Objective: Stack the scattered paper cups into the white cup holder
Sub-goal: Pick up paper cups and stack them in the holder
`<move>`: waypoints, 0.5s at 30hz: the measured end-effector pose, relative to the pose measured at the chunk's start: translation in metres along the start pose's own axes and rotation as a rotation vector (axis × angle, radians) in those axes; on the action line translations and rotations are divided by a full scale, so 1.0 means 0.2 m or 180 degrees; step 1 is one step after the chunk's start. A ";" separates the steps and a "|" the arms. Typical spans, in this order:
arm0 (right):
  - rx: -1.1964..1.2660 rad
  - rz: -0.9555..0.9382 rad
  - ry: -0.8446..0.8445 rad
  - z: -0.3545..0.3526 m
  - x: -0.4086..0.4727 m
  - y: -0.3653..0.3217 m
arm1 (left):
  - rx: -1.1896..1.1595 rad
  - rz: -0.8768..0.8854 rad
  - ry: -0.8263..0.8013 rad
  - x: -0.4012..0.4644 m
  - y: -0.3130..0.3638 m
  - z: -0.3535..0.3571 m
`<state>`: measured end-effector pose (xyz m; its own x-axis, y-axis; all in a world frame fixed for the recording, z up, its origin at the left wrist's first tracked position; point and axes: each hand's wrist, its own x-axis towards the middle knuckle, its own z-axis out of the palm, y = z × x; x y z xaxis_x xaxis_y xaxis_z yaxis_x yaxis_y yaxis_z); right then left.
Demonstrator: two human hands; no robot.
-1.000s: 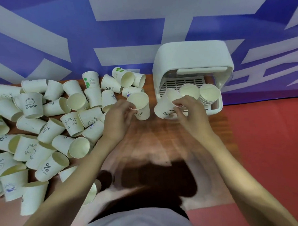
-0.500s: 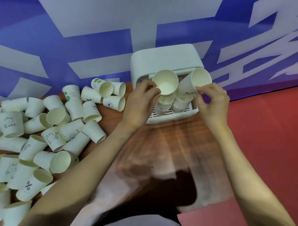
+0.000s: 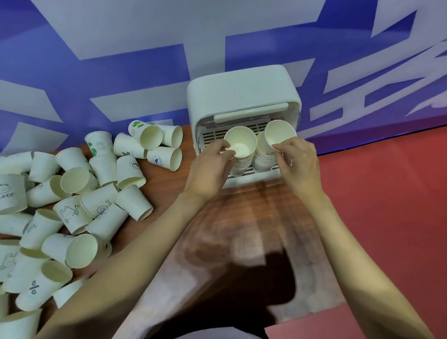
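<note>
Pinching a paper cup in each hand, we seat both onto stacks inside the white cup holder (image 3: 242, 91) at the far edge of the tabletop (image 3: 245, 219). Our left hand (image 3: 209, 167) pinches the near rim of the left cup (image 3: 240, 144), which sits mouth-up on top of the left stack (image 3: 239, 166). Our right hand (image 3: 297, 161) pinches the near rim of the right cup (image 3: 280, 134), tilted slightly toward us over the right stack (image 3: 261, 158); we cannot tell whether it is fully nested yet.

The scattered cups (image 3: 72, 201) lie in a heap on the left part of the tabletop, most on their sides, a few upright or mouth-down, well apart from the holder. Many remain, so we judge the task to be far from finished.

These cups look very light with thin, stiff walls that would dent under a hard squeeze. The rolled rim is probably the firmest place to take hold, with thumb inside and fingers outside, or lightly around the upper wall. Nesting likely wants a straight, gentle push; a crooked cup may wedge or tip the tall stack. Loose cups on their sides could roll when nudged.
</note>
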<state>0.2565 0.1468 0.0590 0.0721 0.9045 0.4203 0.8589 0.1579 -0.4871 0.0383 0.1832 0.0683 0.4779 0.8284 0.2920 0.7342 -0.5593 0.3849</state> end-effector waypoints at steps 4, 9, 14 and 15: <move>-0.0037 -0.0097 -0.0130 0.00 0.03 0.01 | 0.0158 -0.0071 -0.0092 0.02 0.00 0.04; -0.0247 -0.0055 -0.0514 0.04 0.05 0.01 | -0.0032 -0.0184 -0.0084 0.03 0.00 0.08; -0.0241 0.0160 -0.0776 0.08 0.07 0.01 | -0.0163 -0.0216 -0.0135 0.04 -0.02 0.11; -0.0234 0.0181 -0.0786 0.09 0.08 0.00 | -0.0194 -0.0226 -0.0137 0.04 -0.03 0.12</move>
<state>0.2493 0.1674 0.0519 0.0031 0.9818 0.1899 0.8922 0.0830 -0.4440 0.0492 0.1934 0.0482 0.4471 0.8658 0.2248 0.7369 -0.4989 0.4561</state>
